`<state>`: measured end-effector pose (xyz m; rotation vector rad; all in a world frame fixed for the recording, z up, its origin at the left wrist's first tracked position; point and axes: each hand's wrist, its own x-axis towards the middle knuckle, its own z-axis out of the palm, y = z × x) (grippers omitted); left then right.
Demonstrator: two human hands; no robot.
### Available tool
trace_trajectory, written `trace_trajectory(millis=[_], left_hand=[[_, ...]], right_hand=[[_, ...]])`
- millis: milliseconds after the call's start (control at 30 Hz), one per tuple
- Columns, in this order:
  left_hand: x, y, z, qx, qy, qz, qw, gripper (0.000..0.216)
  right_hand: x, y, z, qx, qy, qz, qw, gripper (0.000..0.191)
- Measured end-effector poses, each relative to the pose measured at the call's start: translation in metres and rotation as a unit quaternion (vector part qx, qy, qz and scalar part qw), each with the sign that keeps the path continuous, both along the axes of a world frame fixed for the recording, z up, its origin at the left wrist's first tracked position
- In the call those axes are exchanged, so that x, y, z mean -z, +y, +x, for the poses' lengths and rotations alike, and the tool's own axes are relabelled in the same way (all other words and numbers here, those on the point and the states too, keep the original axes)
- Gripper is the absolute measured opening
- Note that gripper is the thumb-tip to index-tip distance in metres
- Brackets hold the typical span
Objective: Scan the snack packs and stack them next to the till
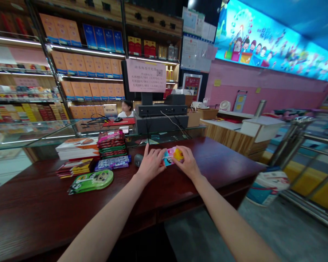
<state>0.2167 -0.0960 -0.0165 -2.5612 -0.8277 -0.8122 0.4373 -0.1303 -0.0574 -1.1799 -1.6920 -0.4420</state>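
Squarely between the left grip (151,162) and right grip (188,162), both pinching its ends, is a colourful packet (169,155).

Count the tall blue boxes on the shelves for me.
4 blue boxes, all side by side on one upper shelf, just right of the large orange boxes. More may be hidden behind them.

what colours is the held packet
The packet shows pink, light blue and yellow in the head view.
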Motion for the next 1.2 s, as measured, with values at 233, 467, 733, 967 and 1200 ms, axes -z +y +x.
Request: trace_trajectory(millis=[233, 467, 733, 967, 1200], left_hand=[[-0.01, 0.007, -0.046, 0.005, -0.027, 0.033, 0.999, 0.061], [-0.011, 0.012, -0.086, 0.011, -0.038, 0.059, 0.997, 0.059], [-0.014, 0.011, -0.124, -0.021, -0.044, 0.069, 0.996, 0.052], [-0.007, 0.012, -0.156, -0.052, -0.055, 0.069, 0.995, 0.059], [-0.001, 0.011, -0.174, -0.07, -0.089, 0.083, 0.99, 0.058]], right_hand=[[-0.006, -0.002, -0.019, -0.077, -0.051, -0.004, 0.996, 0.068], [-0.015, 0.006, -0.047, -0.101, -0.054, 0.009, 0.993, 0.067], [-0.02, 0.021, -0.08, -0.133, -0.055, -0.003, 0.99, 0.068], [-0.017, 0.035, -0.109, -0.165, -0.049, -0.001, 0.985, 0.072], [-0.019, 0.039, -0.129, -0.188, -0.056, -0.006, 0.98, 0.07]])
